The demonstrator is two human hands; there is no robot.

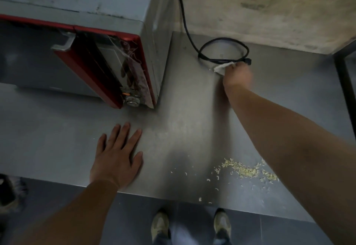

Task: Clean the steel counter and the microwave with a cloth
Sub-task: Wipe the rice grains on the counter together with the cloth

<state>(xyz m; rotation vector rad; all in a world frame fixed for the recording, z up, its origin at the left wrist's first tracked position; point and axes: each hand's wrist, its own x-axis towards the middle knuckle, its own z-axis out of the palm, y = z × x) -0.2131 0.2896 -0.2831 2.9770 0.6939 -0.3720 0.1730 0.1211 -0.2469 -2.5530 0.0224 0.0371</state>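
Right hand (238, 76) grips crumpled white cloth (221, 68).

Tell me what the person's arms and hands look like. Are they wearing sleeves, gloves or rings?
Both arms are bare as far as the picture shows: no sleeves in view. The left hand wears no glove, and no ring, watch or bracelet shows on it. The right hand is blurred, also without a glove; rings there are too blurry to tell. Both wrists look bare.
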